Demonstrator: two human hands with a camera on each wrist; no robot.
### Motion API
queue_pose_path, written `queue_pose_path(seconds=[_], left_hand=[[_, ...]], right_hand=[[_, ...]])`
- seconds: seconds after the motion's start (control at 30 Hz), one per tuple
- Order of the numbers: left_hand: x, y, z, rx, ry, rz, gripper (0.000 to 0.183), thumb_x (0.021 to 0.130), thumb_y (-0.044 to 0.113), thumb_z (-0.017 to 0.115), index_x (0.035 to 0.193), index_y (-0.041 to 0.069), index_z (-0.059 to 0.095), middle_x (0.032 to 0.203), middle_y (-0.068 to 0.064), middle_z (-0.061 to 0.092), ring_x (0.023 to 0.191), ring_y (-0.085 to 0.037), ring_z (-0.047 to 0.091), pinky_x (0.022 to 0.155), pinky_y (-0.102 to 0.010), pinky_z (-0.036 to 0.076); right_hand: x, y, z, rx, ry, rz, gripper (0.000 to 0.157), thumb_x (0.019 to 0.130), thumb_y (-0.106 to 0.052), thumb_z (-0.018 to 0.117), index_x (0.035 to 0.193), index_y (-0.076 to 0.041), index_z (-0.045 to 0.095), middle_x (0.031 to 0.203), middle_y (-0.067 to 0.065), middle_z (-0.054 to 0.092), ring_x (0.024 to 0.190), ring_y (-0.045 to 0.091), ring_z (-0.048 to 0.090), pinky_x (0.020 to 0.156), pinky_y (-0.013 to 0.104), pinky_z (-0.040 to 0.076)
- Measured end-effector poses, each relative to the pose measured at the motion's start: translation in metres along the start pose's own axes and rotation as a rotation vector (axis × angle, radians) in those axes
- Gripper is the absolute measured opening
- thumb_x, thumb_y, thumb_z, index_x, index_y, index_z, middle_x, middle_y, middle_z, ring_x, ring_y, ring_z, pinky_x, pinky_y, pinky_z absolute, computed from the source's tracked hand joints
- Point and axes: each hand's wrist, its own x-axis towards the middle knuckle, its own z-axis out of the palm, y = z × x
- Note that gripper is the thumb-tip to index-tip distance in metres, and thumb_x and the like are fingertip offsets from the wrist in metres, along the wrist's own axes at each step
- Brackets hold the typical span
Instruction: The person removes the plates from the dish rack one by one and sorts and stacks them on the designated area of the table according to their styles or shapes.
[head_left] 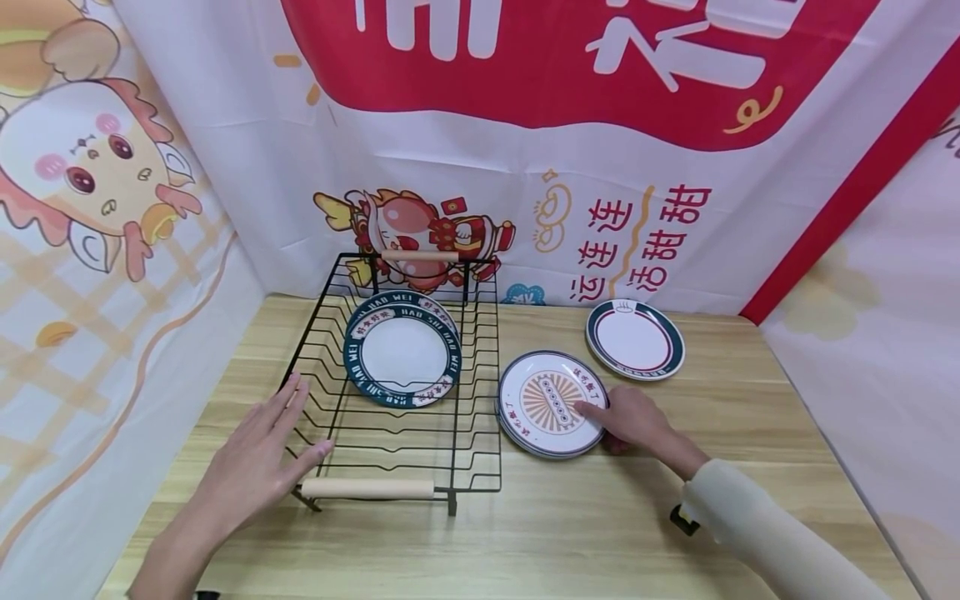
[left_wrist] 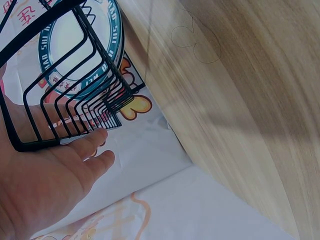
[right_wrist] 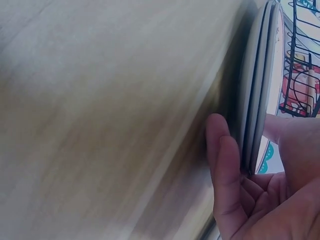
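My right hand (head_left: 633, 421) grips the right edge of a stack of white plates (head_left: 551, 404), its thumb over the top one, which bears an orange sunburst and red lettering. In the right wrist view, fingers (right_wrist: 229, 180) reach beneath the edges of the stacked plates (right_wrist: 256, 95). My left hand (head_left: 251, 454) lies along the left side of a black wire dish rack (head_left: 367, 488), fingers extended. Two green-rimmed plates (head_left: 405, 352) lean one before the other in the rack. The left wrist view shows the palm against the rack's wires (left_wrist: 37, 145).
Another green-rimmed plate (head_left: 633, 340) lies flat on the wooden table (head_left: 600, 533), behind and right of the stack. Printed cloth (head_left: 465, 150) hangs behind the table and along both sides. The stack sits close against the rack's right side.
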Motion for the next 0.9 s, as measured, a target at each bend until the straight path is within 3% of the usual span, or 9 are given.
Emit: queue_pose_path(seconds=[0.13, 0.33, 0.53, 0.73, 0.9], left_hand=[[0.000, 0.000, 0.001, 0.001, 0.008, -0.002, 0.092, 0.105, 0.055, 0.058, 0.168, 0.001, 0.018, 0.178, -0.014, 0.007, 0.155, -0.052, 0.026, 0.128, -0.026, -0.012], [-0.001, 0.001, 0.001, -0.002, 0.017, 0.003, 0.092, 0.106, 0.055, 0.058, 0.168, 0.000, 0.018, 0.177, -0.014, 0.006, 0.154, -0.052, 0.026, 0.128, -0.025, -0.012], [0.000, 0.001, 0.000, -0.001, 0.003, -0.003, 0.092, 0.106, 0.055, 0.057, 0.168, 0.001, 0.016, 0.178, -0.014, 0.006, 0.155, -0.052, 0.025, 0.130, -0.030, -0.010], [0.001, 0.001, 0.001, 0.003, 0.003, 0.003, 0.092, 0.106, 0.055, 0.057, 0.168, 0.001, 0.016, 0.177, -0.016, 0.007, 0.155, -0.051, 0.025, 0.130, -0.031, -0.010], [0.000, 0.001, 0.000, 0.010, 0.006, 0.007, 0.092, 0.106, 0.055, 0.057, 0.167, -0.001, 0.018, 0.177, -0.016, 0.007, 0.156, -0.051, 0.024, 0.130, -0.030, -0.012]], right_hand=[[-0.001, -0.001, -0.004, -0.012, -0.011, -0.007, 0.054, 0.099, -0.062, 0.065, 0.084, -0.010, 0.069, 0.067, 0.006, 0.068, 0.057, 0.020, 0.065, 0.052, 0.026, 0.046], [-0.002, -0.006, -0.014, -0.117, 0.010, -0.046, 0.053, 0.100, -0.061, 0.064, 0.080, -0.012, 0.069, 0.066, 0.005, 0.064, 0.058, 0.019, 0.060, 0.054, 0.027, 0.042], [-0.003, -0.016, -0.028, -0.220, 0.094, -0.122, 0.053, 0.101, -0.056, 0.067, 0.070, -0.012, 0.069, 0.058, 0.004, 0.058, 0.053, 0.020, 0.055, 0.052, 0.028, 0.037], [-0.011, -0.040, -0.049, -0.362, 0.187, -0.153, 0.054, 0.100, -0.060, 0.065, 0.076, -0.012, 0.069, 0.061, 0.004, 0.056, 0.056, 0.021, 0.056, 0.051, 0.030, 0.037], [-0.019, -0.073, -0.070, -0.416, 0.261, -0.231, 0.052, 0.098, -0.060, 0.068, 0.081, -0.011, 0.068, 0.061, 0.004, 0.057, 0.056, 0.023, 0.057, 0.050, 0.031, 0.041]])
